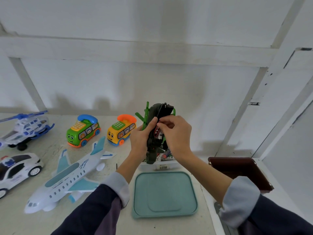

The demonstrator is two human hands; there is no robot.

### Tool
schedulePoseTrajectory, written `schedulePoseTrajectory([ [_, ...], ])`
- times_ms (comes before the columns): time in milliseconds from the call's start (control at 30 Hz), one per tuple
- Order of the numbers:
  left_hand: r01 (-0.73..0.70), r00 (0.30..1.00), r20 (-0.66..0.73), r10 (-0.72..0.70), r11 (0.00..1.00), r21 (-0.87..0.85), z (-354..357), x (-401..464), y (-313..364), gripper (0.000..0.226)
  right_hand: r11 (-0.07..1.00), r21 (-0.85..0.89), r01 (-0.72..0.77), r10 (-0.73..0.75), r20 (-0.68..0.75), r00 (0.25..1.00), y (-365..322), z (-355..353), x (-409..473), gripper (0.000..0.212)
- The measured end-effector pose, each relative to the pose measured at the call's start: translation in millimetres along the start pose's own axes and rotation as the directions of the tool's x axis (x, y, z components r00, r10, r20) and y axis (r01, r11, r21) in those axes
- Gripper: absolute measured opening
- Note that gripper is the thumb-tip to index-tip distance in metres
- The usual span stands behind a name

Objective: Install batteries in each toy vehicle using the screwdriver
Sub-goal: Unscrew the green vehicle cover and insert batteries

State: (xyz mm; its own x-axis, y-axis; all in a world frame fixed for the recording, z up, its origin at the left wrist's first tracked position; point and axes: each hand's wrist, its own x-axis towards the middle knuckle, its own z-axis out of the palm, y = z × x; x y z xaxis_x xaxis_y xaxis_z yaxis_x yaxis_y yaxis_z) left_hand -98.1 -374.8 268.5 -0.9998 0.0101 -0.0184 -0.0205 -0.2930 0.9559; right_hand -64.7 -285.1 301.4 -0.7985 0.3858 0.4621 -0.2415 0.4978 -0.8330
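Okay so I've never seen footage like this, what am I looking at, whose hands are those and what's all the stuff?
This is one picture from a camera worn on a person's head, looking down at their own hands. The left hand grips a dark green toy helicopter turned belly-up; the right hand pinches a battery at its open compartment. On the table stand a white helicopter, a police car, a white airplane, a green bus and a yellow bus. Nearer lie a teal lid, a white box of batteries and a brown tray.
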Motion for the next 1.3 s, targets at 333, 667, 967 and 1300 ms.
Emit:
schedulePoseTrajectory([
  [333,0.001,1.0,0.01,-0.001,1.0,-0.003,-1.1,1.7,-2.4,0.031,0.996,0.041,0.082,-0.083,0.031,0.996,2.8,1.9,-2.9,0.009],
  [667,-0.008,1.0,0.007,0.008,1.0,-0.002,-0.1,2.4,-2.8,0.025,0.982,0.018,0.185,-0.186,0.091,0.978,16.3,-0.8,-0.6,0.014],
  [967,-0.019,1.0,0.009,0.019,1.0,-0.018,-0.6,1.9,-3.8,0.019,0.956,-0.051,0.29,-0.28,0.143,0.949,27.7,-1.4,1.8,0.015],
  [1300,-0.037,0.999,0.005,0.037,0.999,0.021,1.8,-1.1,-1.7,0.029,0.915,-0.166,0.367,-0.36,0.071,0.93,30.7,0.7,-4.2,0.015],
])
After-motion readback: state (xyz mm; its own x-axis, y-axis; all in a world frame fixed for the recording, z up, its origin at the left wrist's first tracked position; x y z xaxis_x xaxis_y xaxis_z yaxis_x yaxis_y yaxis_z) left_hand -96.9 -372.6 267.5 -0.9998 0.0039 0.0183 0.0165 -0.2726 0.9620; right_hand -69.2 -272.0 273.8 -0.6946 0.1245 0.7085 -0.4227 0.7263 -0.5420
